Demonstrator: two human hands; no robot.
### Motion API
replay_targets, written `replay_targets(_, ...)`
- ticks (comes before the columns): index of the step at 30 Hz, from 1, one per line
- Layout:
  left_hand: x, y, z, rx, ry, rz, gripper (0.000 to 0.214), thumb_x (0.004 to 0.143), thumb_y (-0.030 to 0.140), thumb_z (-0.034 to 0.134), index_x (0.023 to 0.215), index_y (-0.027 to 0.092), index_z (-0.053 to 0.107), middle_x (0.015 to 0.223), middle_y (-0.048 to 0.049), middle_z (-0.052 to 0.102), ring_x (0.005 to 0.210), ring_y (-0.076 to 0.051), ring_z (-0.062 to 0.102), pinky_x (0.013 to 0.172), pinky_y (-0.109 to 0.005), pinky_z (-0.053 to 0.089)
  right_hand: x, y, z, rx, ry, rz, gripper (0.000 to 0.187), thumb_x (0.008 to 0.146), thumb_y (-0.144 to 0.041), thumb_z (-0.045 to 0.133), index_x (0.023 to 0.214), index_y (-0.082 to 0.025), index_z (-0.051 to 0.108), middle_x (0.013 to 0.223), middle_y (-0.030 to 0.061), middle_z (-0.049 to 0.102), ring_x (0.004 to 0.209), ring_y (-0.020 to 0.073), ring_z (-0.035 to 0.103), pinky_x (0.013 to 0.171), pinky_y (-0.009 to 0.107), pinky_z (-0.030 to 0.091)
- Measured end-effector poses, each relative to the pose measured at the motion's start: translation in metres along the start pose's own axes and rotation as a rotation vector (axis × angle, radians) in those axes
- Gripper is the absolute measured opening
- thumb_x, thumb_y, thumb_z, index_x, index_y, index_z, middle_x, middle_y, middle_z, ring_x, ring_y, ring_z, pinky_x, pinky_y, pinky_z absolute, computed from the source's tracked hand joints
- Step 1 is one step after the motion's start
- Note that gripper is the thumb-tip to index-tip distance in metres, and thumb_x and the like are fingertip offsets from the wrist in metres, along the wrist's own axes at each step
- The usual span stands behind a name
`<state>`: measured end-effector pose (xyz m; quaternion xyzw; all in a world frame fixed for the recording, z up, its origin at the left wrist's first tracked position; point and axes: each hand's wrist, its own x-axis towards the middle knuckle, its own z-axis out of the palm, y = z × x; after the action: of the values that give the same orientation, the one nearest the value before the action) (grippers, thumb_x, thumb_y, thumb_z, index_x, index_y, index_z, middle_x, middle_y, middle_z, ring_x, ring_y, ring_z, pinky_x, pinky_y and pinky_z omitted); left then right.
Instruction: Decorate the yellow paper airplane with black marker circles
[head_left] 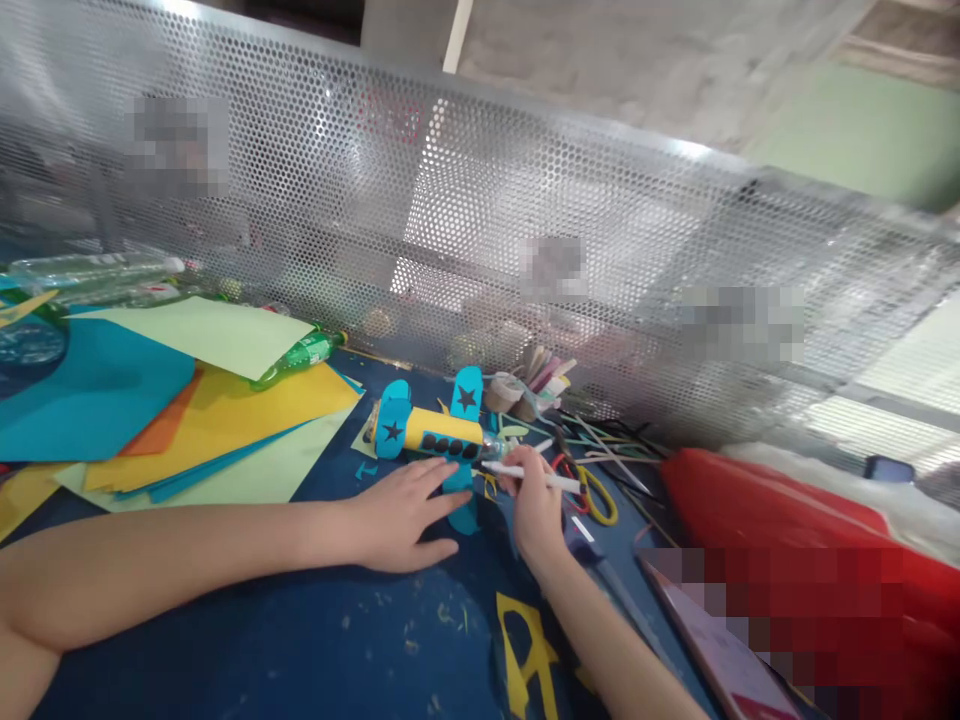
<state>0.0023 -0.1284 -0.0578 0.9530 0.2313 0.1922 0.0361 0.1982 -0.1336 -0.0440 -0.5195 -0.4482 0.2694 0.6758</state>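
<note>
On the blue tabletop lies a toy airplane (442, 432) made from a plastic bottle wrapped in yellow paper, with blue wings and tail pieces that carry black stars. A row of black dots on a blue strip runs along its side. My left hand (405, 515) rests flat with fingers spread, its fingertips touching the near blue wing. In my right hand (534, 500) is a white marker (547, 480), its tip pointing left toward the bottle's neck end. Right beside that hand lie scissors with yellow handles (600, 497) and a red-handled pair partly hidden.
Sheets of coloured paper (232, 410) spread over the left side, with a green bottle (304, 355) and clear bottles (90, 268) behind. A perforated metal screen (315, 170) borders the back. Yellow paper scraps (517, 650) lie in front, and a red bag (780, 510) sits at right.
</note>
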Motion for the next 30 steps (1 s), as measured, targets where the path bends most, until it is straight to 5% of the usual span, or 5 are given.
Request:
replay_targets(7, -0.003, -0.009, -0.005, 0.016, -0.029, -0.075, 0.051, 0.094, 0.056, 0.040, 0.133, 0.026, 0.055, 0.146, -0.0096, 0.045, 0.136, -0.033, 0.036, 0.109, -0.052, 0.032, -0.004, 0.015, 0.002, -0.139, -0.220, 0.050, 0.029, 0.076, -0.037, 0.060, 0.059, -0.024, 0.041, 0.044, -0.0065, 0.044, 0.044, 0.0111, 0.037, 0.045, 0.025, 0.028)
replay_targets(21, -0.005, -0.008, -0.003, -0.002, 0.022, -0.045, 0.047, 0.092, 0.055, 0.046, 0.129, 0.029, 0.059, 0.139, -0.0102, 0.051, 0.128, -0.035, 0.043, 0.103, -0.054, 0.037, -0.007, 0.014, 0.001, -0.309, -0.100, 0.017, 0.028, 0.074, -0.032, 0.058, 0.056, -0.025, 0.039, 0.043, -0.0074, 0.040, 0.045, 0.0121, 0.034, 0.045, 0.027, 0.027)
replay_targets(30, -0.005, -0.008, -0.003, 0.005, 0.008, -0.051, 0.048, 0.093, 0.056, 0.043, 0.131, 0.030, 0.056, 0.141, -0.0093, 0.049, 0.129, -0.034, 0.042, 0.104, -0.052, 0.036, -0.007, 0.014, 0.002, -0.368, -0.213, 0.028, 0.030, 0.076, -0.038, 0.060, 0.054, -0.024, 0.043, 0.044, -0.0053, 0.048, 0.044, 0.0137, 0.040, 0.048, 0.029, 0.032)
